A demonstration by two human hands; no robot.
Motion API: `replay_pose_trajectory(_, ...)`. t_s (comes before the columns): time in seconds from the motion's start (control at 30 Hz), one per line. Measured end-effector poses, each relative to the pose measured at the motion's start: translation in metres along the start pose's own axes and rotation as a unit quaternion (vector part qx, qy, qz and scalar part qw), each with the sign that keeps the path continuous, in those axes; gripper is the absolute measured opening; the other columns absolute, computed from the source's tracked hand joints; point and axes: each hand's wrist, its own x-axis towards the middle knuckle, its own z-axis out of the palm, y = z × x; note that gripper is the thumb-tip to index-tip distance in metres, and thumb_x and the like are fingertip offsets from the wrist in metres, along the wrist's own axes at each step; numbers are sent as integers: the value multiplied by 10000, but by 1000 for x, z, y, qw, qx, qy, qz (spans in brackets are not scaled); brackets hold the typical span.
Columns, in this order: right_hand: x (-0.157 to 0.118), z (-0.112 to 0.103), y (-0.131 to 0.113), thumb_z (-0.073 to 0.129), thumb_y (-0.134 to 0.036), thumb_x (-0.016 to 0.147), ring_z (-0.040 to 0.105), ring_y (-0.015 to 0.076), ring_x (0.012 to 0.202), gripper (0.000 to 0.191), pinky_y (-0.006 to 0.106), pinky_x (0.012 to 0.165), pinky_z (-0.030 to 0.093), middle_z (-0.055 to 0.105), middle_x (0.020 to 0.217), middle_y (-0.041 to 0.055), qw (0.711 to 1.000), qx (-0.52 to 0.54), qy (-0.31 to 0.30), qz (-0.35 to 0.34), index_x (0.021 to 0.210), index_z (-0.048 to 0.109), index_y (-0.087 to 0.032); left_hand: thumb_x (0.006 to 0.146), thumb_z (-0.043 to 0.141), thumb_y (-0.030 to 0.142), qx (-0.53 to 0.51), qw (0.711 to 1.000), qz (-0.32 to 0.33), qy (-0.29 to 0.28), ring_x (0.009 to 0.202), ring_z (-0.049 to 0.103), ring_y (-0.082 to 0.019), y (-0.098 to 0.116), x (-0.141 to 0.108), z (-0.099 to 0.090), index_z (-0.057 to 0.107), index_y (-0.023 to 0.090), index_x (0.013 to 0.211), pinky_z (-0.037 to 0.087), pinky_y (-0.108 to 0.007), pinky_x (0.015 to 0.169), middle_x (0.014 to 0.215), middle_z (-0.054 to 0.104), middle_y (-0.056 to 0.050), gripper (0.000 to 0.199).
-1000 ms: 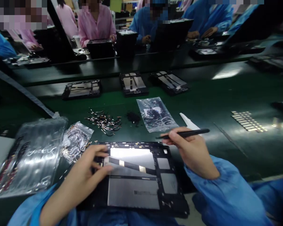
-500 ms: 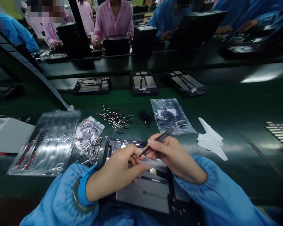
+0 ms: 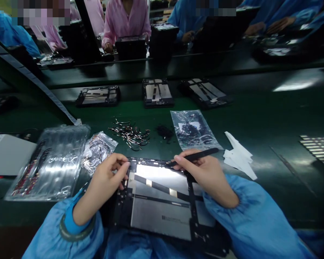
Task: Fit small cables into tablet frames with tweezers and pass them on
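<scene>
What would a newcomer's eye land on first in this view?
Most likely the open tablet-like device at the near edge, its bright metal panel catching the light. The left hand is at its upper left, and the right hand holds dark tweezers at its top edge. Beyond it, a tangle of short cables lies on the green bench.

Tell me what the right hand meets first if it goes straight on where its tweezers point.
Most likely the opened tablet's top edge, right by the tip of the black tweezers; farther along lie the fingers of the left hand. Whether the tip touches is unclear.
</scene>
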Motion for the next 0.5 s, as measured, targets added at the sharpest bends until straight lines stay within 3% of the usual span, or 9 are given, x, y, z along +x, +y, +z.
replay_pose_trajectory(0.17, 3, 5, 5, 701, -575, 668, 669, 212, 594, 396, 288, 538, 516, 674, 592, 49, 999, -35, -2, -7, 717, 634, -188, 762, 588, 371, -34, 996, -14, 83, 343, 514, -95, -6, -4, -19, 529, 172, 852, 427, -174, 321, 503, 544, 61, 227)
replay_pose_trajectory(0.27, 4, 7, 8, 669, -544, 711, 656, 204, 594, 344, 291, 550, 511, 670, 615, 40, 996, -76, -12, -42, 697, 638, -202, 752, 585, 369, -63, 993, -33, 95, 303, 480, -83, -6, -8, -22, 534, 160, 837, 403, -168, 307, 476, 544, 61, 232)
replay_pose_trajectory(0.43, -1, 7, 14, 629, -471, 764, 629, 189, 620, 245, 291, 563, 477, 669, 695, 18, 968, -187, 2, -169, 689, 654, -240, 728, 579, 371, -104, 987, -50, 109, 325, 483, -82, -10, -11, -20, 546, 144, 820, 399, -170, 296, 507, 551, 45, 247)
replay_pose_trajectory(0.5, -3, 8, 12, 629, -481, 754, 639, 207, 630, 259, 306, 580, 489, 671, 687, 30, 968, -185, 18, -166, 669, 654, -238, 736, 565, 380, -103, 987, -51, 113, 333, 487, -80, -13, -12, -20, 551, 139, 819, 402, -176, 298, 547, 564, 32, 255)
